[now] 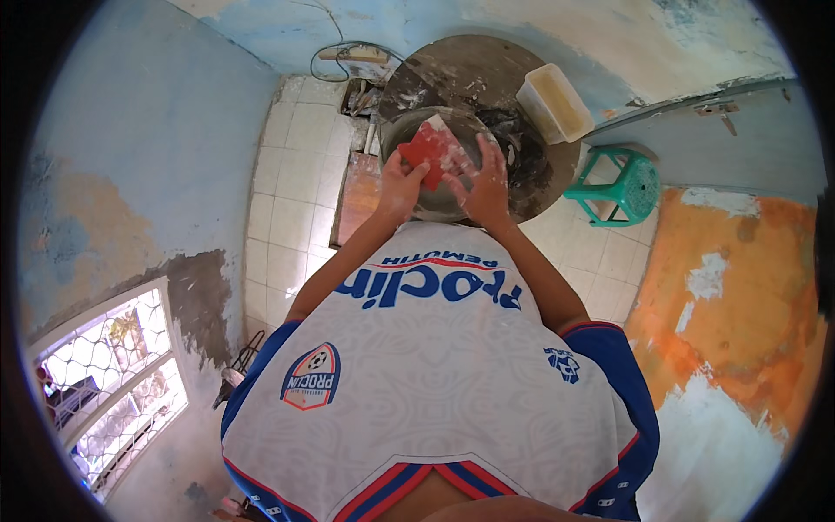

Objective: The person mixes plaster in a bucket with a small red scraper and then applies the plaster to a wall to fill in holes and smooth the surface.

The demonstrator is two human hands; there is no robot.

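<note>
My left hand [403, 186] grips a flat red putty spreader [424, 155] by its near left side, the thumb lying on top. Pale paste is smeared over the spreader's right part and its far corner. On the other side, my right hand [484, 184] has its fingers stretched out and apart, with white paste on them. Its fingertips are close to the spreader's right edge; whether they touch it is unclear. Both hands are above a round grey bucket [435, 206], whose contents are mostly hidden behind them.
The bucket stands at a round dark table [465, 65] spotted with plaster. A black plastic bag [513, 143] and a whitish tub [558, 103] lie on its right. A green stool [624, 187] stands farther right. A brown board [357, 196] and a cable [323, 65] are left.
</note>
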